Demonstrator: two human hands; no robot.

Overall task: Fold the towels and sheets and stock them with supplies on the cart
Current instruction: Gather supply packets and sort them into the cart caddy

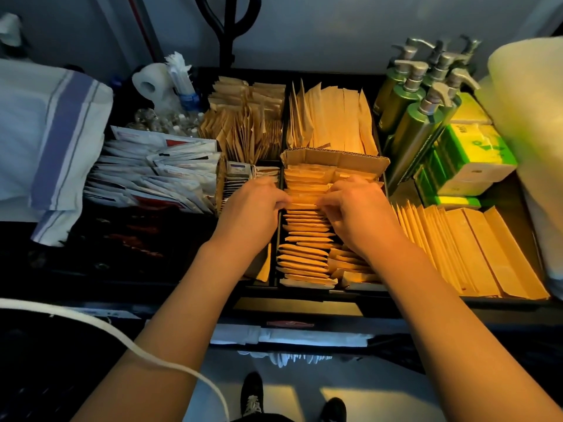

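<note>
Pinching tan packets (304,205) in the cart's (304,295) middle compartment, left hand (256,205) and right hand (353,205) curl fingers over the row.

Plain pale wall (335,28) behind, bluish-grey, no window in view. Against it a black looped handle (227,22) on a dark post, w/ thin rods (146,25) leaning at left, one reddish. Floor (304,394) at bottom is smooth & light grey, w/ two bright yellowish patches of light on it. Warm yellow light falls on centre & right; left side & lower corners sit in deep shadow. White cord (128,341) curves across dark lower left
</note>
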